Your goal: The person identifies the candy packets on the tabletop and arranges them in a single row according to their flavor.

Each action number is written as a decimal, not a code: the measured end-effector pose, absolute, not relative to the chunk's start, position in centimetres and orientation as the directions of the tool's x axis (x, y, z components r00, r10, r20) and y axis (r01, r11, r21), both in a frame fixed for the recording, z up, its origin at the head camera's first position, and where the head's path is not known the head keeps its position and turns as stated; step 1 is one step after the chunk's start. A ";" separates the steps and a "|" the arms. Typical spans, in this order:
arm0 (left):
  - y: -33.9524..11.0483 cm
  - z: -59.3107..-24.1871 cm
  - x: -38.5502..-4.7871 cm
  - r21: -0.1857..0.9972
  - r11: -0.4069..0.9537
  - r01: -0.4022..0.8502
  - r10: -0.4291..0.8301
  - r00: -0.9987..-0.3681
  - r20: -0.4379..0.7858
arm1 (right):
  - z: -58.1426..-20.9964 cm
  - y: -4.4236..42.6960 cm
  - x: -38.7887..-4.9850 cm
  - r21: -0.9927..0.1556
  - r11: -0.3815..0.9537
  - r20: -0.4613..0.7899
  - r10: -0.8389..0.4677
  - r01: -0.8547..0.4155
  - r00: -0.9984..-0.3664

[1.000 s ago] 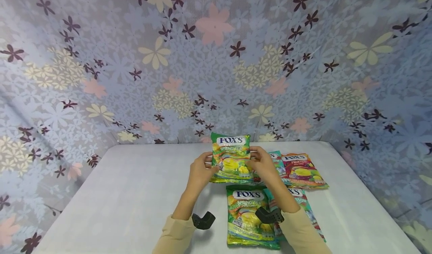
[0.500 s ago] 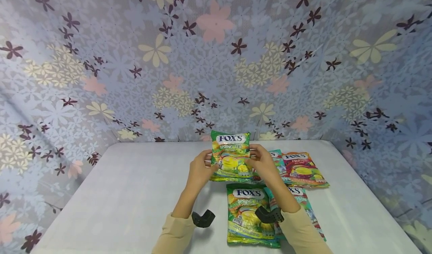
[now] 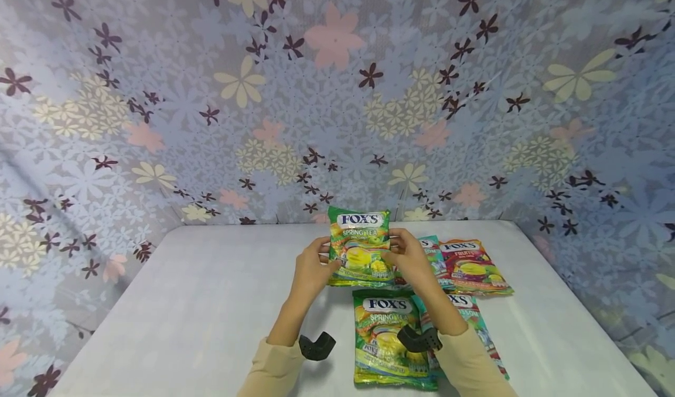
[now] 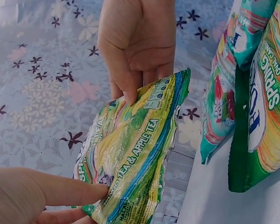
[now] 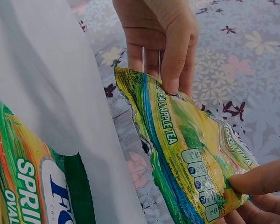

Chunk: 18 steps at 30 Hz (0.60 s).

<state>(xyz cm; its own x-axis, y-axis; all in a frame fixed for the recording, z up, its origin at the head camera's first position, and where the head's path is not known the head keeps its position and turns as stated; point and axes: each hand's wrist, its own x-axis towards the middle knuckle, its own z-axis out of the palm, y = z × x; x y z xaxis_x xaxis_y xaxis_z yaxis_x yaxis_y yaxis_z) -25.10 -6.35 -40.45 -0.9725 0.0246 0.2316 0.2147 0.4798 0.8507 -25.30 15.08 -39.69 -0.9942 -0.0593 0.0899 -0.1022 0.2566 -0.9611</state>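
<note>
Both hands hold up a green and yellow candy bag [image 3: 360, 247] labelled FOX'S Spring Tea, its front facing me. My left hand [image 3: 312, 268] pinches its left side and my right hand [image 3: 413, 263] its right side. In the left wrist view, the left thumb [image 4: 79, 191] presses on the front of the bag while other fingers go behind it. The right thumb [image 5: 256, 179] does likewise in the right wrist view. Beneath my right forearm lie a second Spring Tea bag [image 3: 390, 350] and a teal candy bag [image 3: 482, 327], partly covered by the arm.
Behind my right hand lies another teal bag [image 3: 433, 250], partly hidden, beside a red and orange FOX'S Fruits bag [image 3: 469, 266]. All rest on a white-covered table [image 3: 211, 309]. A flowered cloth backdrop [image 3: 337, 104] rises at its far edge.
</note>
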 end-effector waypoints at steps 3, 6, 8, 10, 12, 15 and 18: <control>-6.3 -40.6 -25.1 0.847 0.486 0.216 0.021 -0.972 0.235 | -40.0 15.1 -25.3 -0.960 0.257 0.094 -0.065 -0.107 -0.993; -6.4 -40.6 -25.1 0.839 0.497 0.221 0.019 -0.970 0.244 | -40.1 15.0 -25.3 -0.959 0.261 0.098 -0.060 -0.111 -0.993; -6.4 -40.6 -25.1 0.835 0.505 0.220 0.019 -0.970 0.244 | -40.2 14.8 -25.3 -0.956 0.273 0.099 -0.059 -0.111 -0.993; -6.5 -40.6 -25.0 0.831 0.512 0.219 0.019 -0.970 0.243 | -40.4 14.7 -25.3 -0.954 0.277 0.100 -0.054 -0.111 -0.994; -6.6 -40.6 -25.0 0.827 0.520 0.215 0.018 -0.970 0.242 | -40.7 14.5 -25.3 -0.954 0.277 0.102 -0.050 -0.112 -0.994; -6.7 -40.6 -25.0 0.816 0.541 0.204 0.013 -0.972 0.234 | -41.1 14.1 -25.3 -0.957 0.271 0.097 -0.039 -0.104 -0.995; -6.9 -40.6 -25.1 0.794 0.573 0.201 0.021 -0.973 0.231 | -41.4 13.5 -25.3 -0.961 0.265 0.076 -0.026 -0.080 -0.997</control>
